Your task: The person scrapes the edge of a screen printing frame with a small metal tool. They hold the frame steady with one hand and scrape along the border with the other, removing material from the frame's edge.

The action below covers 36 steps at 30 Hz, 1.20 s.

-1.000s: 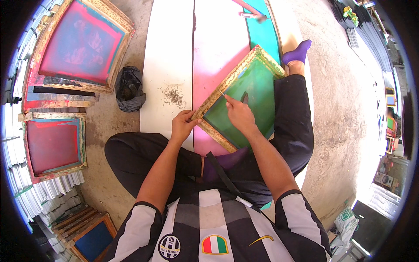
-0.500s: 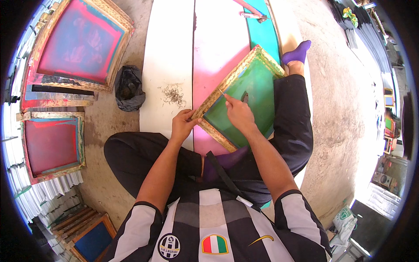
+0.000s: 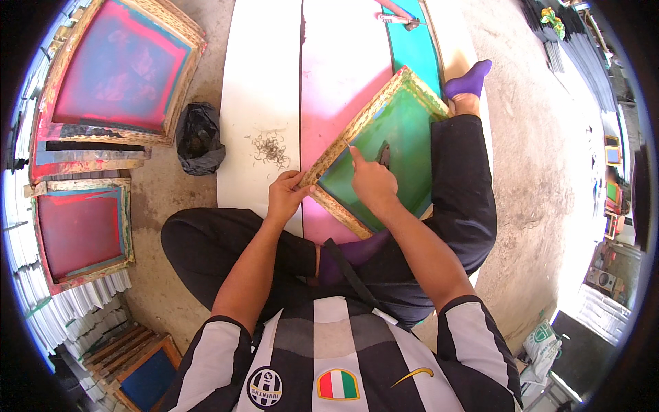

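A wooden screen-printing frame (image 3: pixel 339 215) with green mesh lies tilted across my lap and the board. My left hand (image 3: pixel 283 197) grips its left corner, thumb on top of the wood. My right hand (image 3: pixel 375 184) is over the mesh, index finger stretched to the inner edge of the upper-left rail. Its other fingers are curled under, and what they hold, if anything, is hidden. A small dark tool (image 3: pixel 384 154) lies on the mesh just beyond this hand. Left of the frame, a pile of thin curly scraps (image 3: pixel 270 149) rests on the white strip.
A black plastic bag (image 3: pixel 200 139) stands on the floor to the left. Further left lean paint-stained screens (image 3: pixel 123 69) and a smaller red one (image 3: pixel 79 230). Pliers (image 3: pixel 410 25) and a cutter knife (image 3: pixel 390 19) lie at the board's far end. My legs flank the frame.
My right index finger has straightened along the rail's inner edge, and the thin pale tip seen beyond it is no longer visible. My left hand keeps its hold on the corner.
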Each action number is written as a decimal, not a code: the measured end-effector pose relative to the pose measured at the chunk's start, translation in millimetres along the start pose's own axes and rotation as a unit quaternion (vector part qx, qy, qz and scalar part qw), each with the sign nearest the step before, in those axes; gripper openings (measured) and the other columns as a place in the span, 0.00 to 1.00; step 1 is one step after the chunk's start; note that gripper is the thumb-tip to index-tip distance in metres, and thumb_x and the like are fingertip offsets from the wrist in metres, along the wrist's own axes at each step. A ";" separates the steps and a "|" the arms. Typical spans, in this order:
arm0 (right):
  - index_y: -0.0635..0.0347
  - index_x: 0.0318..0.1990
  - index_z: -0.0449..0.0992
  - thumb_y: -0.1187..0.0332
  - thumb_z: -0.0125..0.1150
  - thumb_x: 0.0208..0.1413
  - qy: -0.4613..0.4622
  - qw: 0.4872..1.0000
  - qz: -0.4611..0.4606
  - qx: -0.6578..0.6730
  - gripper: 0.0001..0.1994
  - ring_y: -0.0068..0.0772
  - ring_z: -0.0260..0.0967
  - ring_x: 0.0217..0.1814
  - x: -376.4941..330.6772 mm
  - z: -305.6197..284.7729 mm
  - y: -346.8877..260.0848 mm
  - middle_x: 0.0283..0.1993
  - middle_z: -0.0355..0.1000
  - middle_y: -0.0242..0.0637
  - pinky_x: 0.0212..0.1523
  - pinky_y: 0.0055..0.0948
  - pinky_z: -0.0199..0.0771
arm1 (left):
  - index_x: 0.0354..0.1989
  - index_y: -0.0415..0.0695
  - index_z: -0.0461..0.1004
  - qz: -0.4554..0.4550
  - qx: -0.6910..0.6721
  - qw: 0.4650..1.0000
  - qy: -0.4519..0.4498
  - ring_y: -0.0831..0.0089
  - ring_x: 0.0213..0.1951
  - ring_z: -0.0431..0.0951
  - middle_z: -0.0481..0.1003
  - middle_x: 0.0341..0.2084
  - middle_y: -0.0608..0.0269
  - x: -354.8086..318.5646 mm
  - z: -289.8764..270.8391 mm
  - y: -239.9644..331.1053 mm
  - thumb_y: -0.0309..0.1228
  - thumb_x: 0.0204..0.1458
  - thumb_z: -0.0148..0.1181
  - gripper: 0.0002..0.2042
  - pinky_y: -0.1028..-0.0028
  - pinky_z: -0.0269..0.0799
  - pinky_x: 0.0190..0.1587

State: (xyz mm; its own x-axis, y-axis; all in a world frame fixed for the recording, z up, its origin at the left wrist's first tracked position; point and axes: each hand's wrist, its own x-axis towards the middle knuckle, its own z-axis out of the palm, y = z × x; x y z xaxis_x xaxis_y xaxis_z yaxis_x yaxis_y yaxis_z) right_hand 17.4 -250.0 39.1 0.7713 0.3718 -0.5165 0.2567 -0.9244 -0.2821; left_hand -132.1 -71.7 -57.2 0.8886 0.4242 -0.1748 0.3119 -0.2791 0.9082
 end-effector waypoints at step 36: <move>0.44 0.67 0.71 0.57 0.53 0.69 0.136 0.945 -0.144 0.262 0.21 0.52 0.79 0.42 32.1 61.9 60.7 0.45 0.80 0.48 0.43 0.46 0.78 | 0.53 0.40 0.81 -0.044 -0.024 0.998 -0.022 0.68 0.43 0.79 0.79 0.49 0.54 1.3 -0.9 4.6 0.36 0.48 0.76 0.24 0.72 0.76 0.47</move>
State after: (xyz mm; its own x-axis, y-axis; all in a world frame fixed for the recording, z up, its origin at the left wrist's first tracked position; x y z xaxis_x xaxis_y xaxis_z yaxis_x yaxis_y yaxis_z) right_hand 21.8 -288.9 -44.7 0.8530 0.4993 -0.1517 0.2087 -0.5929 -0.7778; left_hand -129.8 -71.6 -52.9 0.8727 0.4063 -0.2709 0.3745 -0.2008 0.9052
